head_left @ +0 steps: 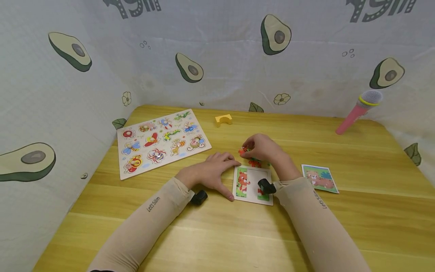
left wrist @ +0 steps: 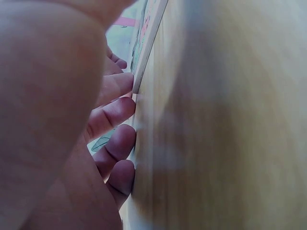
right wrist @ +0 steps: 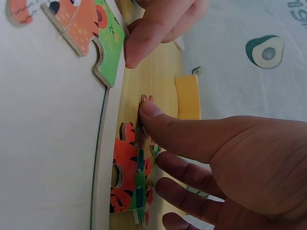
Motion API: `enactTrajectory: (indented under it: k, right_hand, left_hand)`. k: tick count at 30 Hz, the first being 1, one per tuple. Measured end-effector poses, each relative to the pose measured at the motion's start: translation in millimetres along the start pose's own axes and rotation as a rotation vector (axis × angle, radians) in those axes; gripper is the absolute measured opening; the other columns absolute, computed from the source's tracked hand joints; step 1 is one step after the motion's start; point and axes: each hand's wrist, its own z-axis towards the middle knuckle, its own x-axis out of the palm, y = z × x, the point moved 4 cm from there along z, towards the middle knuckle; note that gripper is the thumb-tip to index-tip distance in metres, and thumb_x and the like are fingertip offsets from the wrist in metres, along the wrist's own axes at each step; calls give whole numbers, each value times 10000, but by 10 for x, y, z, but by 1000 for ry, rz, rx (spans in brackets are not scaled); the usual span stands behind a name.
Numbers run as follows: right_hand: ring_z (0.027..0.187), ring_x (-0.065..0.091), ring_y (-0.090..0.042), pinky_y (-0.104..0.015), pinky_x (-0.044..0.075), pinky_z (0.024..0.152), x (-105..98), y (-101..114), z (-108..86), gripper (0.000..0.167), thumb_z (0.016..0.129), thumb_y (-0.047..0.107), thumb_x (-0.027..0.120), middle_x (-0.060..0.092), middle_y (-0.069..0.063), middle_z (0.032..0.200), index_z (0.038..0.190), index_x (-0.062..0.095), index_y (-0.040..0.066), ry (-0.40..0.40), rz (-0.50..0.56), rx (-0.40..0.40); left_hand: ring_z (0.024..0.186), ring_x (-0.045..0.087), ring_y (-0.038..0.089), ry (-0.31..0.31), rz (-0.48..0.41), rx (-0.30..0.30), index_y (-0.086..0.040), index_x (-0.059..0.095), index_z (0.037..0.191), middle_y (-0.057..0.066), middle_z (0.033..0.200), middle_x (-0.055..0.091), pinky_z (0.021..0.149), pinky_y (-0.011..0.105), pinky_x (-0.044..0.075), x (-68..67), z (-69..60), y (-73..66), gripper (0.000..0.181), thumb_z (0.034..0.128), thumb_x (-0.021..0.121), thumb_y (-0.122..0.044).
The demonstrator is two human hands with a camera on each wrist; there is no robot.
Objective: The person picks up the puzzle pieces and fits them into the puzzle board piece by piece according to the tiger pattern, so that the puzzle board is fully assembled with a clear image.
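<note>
Against the left hand lies a pale, part-filled tiger puzzle.

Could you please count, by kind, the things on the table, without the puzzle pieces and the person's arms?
Tiger puzzle board and bug puzzle board: 2
Picture card: 1
Pink microphone: 1
Yellow block: 1
Total: 5

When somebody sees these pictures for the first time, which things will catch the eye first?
Probably the pink microphone, at the far right of the table. Then the big board of colourful creatures, at the far left. In the middle, the right hand at the orange puzzle pieces, just beyond the white puzzle tray, may also draw attention.
</note>
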Motion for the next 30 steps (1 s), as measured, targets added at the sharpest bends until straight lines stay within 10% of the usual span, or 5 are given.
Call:
enactTrajectory:
  k: [30]
  right_hand:
    - [1008,602,-304,-477,492,916,6,38,10,320,982,123,674,652,-168,1141,1272,651,-9,62,-82,-131]
  left_hand:
    - [1290,326,177,6,10,-1,-220,406,1542,-22,1435,372,1098,377,267,-23,9,-25,1078,681,768,-758]
